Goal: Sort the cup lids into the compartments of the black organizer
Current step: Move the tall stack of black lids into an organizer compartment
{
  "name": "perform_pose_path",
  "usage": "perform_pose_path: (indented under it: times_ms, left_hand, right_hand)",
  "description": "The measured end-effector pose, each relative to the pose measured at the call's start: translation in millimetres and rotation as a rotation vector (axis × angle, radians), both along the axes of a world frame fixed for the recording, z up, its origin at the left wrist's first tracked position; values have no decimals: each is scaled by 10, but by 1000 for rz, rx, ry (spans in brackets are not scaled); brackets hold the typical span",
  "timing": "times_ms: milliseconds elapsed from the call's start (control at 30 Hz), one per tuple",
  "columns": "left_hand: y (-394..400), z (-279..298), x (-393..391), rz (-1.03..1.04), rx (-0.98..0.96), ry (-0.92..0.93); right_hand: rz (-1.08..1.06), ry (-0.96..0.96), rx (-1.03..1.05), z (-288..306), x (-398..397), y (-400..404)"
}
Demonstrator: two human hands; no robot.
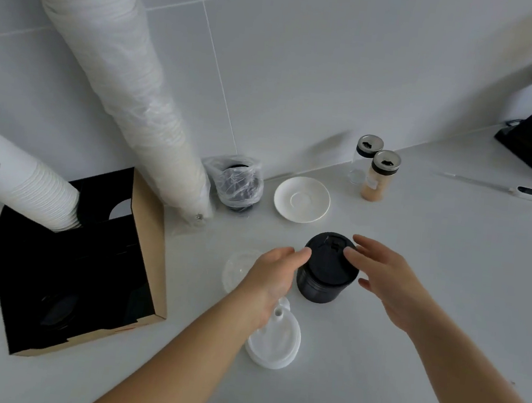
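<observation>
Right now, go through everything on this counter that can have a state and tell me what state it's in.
Black lid stack: upright, both hands at its top.
Left hand: open, fingertips at the stack's rim.
Right hand: open, fingers spread, touching the top lid.
White lid: flat on the counter.
Clear lid: flat, partly behind the left hand.
Black organizer: one cup stack inserted.
Saucer: empty.
Spice jars: capped, upright.

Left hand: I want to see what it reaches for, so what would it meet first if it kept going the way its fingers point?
The left hand would probably meet the stack of black plastic cup lids first; its fingertips look almost at the rim already.
</observation>
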State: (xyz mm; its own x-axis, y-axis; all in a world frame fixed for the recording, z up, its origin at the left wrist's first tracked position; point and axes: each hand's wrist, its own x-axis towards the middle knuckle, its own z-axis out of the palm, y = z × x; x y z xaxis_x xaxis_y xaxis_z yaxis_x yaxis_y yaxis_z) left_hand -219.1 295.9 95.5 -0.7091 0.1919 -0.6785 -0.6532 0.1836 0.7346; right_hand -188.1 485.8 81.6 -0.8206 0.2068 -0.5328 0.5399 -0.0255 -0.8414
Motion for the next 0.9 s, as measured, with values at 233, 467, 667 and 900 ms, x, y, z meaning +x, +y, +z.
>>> perform_pose_path:
  times_ms: [233,467,667,900]
  left_hand:
    - [250,-238,-152,-48,-84,25]
    - [302,-331,-171,-57,-83,-48]
    - [367,-315,-226,-35,-8,-167]
    - [458,-329,-290,37,-57,-225]
  right_hand:
    - [36,24,-33,-145,-135,-61]
    - [27,24,-84,-260,-212,35]
    - [4,-1,-162,-284,-203,178]
    - [-39,-30,-200,-334,-140,399]
